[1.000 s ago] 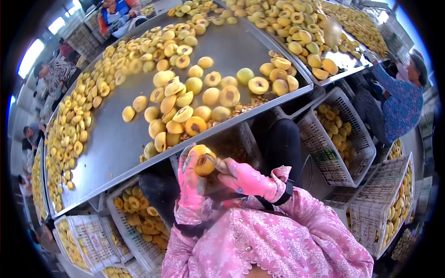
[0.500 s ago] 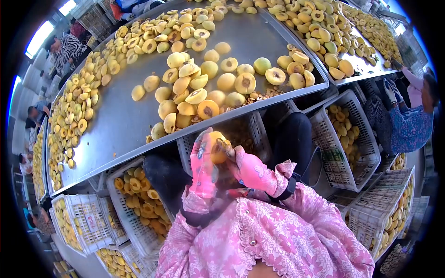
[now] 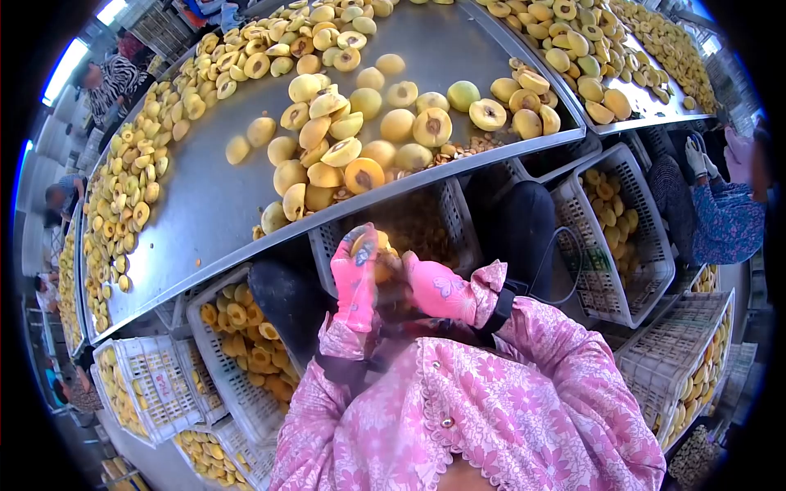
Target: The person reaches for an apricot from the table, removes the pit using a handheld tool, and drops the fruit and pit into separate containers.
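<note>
My left hand (image 3: 355, 278), in a pink patterned glove, is closed around a yellow peach half (image 3: 381, 243) above a crate below the table edge. My right hand (image 3: 438, 288), gloved in pink too, is curled close against the fruit's right side. Its fingers are bent and partly blurred, and what they hold is hidden. In front of both hands, halved peaches (image 3: 363, 174) lie piled on the metal table (image 3: 221, 172), several with brown centres facing up.
Peach pits (image 3: 467, 150) lie along the table's raised front edge. A crate of peach halves (image 3: 246, 348) stands left of my legs, another crate (image 3: 626, 245) on the right. Below my hands is a crate (image 3: 465, 221) with brownish pieces. A co-worker (image 3: 729, 213) sits at far right.
My left hand has turned and tilted over the peach half, covering more of it. The right hand has rolled, so its fingertips and the dark loop near them no longer show clearly.
</note>
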A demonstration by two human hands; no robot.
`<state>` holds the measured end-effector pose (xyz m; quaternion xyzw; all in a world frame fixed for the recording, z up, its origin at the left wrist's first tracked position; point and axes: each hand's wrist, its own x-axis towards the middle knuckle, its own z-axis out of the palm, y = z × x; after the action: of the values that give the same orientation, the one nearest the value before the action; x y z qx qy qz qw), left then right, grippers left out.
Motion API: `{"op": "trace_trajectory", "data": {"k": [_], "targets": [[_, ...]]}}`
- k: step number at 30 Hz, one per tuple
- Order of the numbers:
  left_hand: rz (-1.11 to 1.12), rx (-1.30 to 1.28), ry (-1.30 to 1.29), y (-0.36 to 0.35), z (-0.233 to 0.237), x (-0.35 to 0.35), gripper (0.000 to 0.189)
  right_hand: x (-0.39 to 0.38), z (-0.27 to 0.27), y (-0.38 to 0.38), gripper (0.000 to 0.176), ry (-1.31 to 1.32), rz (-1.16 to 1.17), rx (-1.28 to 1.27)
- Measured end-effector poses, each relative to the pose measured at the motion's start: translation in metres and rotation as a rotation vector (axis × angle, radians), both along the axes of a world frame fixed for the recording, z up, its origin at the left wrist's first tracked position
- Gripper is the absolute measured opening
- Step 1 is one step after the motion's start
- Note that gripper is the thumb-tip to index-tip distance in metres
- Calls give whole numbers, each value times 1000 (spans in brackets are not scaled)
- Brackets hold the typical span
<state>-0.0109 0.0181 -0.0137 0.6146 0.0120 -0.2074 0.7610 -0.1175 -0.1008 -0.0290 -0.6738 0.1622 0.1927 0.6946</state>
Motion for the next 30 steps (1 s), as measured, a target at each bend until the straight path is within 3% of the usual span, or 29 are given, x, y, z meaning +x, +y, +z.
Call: {"op": "trace_trajectory", "data": {"k": [2, 4, 6, 9, 12, 15, 18, 21, 24, 26, 30], "targets": [[-7, 37, -21, 1, -3, 1, 25, 5, -2, 3, 35, 169, -109, 208], [6, 55, -30, 2, -5, 1, 25, 13, 15, 6, 41, 208, -110, 50], [40, 51, -22, 1, -7, -1, 25, 15, 39, 7, 45, 116, -8, -395], [109, 35, 23, -3, -7, 0, 25, 18, 33, 10, 48, 277, -168, 4], [129, 62, -5, -2, -12, 0, 25, 21, 37, 17, 51, 318, -224, 120], [186, 80, 10, -4, -10, -2, 27, 21, 37, 15, 42, 262, -138, -138], [256, -12, 69, -11, 0, -5, 30, 26, 22, 17, 30, -76, 44, -622], [295, -57, 57, -11, -7, -4, 32, 29, 34, 17, 23, -54, 109, -732], [306, -77, 48, -12, -14, -5, 31, 29, 33, 19, 29, -21, 85, -724], [303, -107, 52, -11, -20, -4, 30, 29, 14, 21, 34, 49, 4, -547], [308, -69, 42, -8, -26, -3, 31, 31, 38, 21, 45, 129, -117, -124]]}}
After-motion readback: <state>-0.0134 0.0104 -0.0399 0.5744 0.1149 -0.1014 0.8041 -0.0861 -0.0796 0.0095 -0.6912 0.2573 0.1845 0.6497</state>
